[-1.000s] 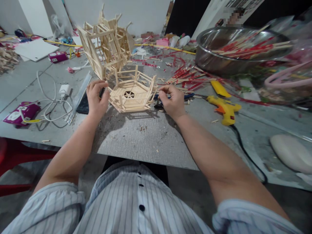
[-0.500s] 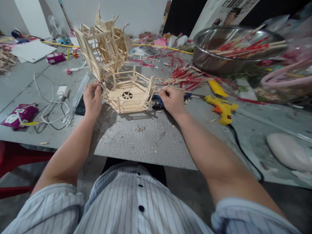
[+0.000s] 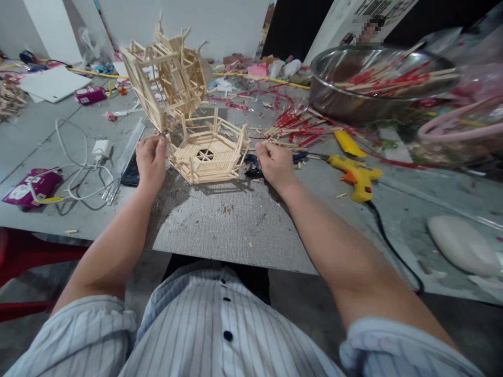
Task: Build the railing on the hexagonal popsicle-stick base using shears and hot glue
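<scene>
A hexagonal base made of pale wooden sticks (image 3: 206,153) lies on the grey mat (image 3: 228,220). Behind it stands a taller stick tower (image 3: 165,84). My left hand (image 3: 150,161) rests at the base's left corner, fingers curled and pinched at a stick end there. My right hand (image 3: 276,164) rests closed on the mat just right of the base, over blue-handled cutters (image 3: 255,166). What its fingers hold is hidden.
A yellow glue gun (image 3: 356,175) with a black cord lies to the right. A steel bowl (image 3: 365,78) holds red-tipped sticks, and more are scattered before it. At the left lie a white charger and cable (image 3: 98,152), a phone (image 3: 129,173) and a pink packet (image 3: 27,186).
My left hand has closed in on the base's left corner. My right hand has slid slightly toward the base. The view has shifted a little.
</scene>
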`<state>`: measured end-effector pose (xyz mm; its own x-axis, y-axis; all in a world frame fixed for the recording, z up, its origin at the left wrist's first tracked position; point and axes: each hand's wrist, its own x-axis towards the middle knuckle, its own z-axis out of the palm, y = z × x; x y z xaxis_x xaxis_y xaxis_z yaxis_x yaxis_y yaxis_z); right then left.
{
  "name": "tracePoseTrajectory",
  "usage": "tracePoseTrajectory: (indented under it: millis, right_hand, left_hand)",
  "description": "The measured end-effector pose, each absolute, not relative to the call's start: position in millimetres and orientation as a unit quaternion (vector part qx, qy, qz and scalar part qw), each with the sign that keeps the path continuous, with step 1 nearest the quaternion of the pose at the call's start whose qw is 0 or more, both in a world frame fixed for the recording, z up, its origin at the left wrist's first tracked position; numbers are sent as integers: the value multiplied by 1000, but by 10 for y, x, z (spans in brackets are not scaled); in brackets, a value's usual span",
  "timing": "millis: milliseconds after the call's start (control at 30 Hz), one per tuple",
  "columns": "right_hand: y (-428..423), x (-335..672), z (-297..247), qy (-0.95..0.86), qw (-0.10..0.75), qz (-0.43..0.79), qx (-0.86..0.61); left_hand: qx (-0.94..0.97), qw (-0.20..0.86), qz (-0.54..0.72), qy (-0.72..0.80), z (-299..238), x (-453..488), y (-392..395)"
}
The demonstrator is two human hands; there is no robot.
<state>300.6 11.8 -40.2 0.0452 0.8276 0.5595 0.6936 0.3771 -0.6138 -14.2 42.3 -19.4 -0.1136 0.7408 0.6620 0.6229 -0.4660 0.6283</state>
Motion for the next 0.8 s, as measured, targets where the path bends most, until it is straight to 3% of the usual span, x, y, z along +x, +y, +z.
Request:
tracePoseTrajectory:
  millis: [433, 567, 800]
  right_hand:
    - [-4, 2858, -352, -737, 433, 230, -465]
    - [82, 2862, -469, -707, 458, 253, -475]
    - [150, 2889, -554, -703, 440, 138, -541]
  left_hand:
    - [619, 92, 569, 534, -239, -140, 468]
    - [617, 150, 565, 527, -264, -118, 493]
    - [532, 356, 534, 553, -237, -83, 483]
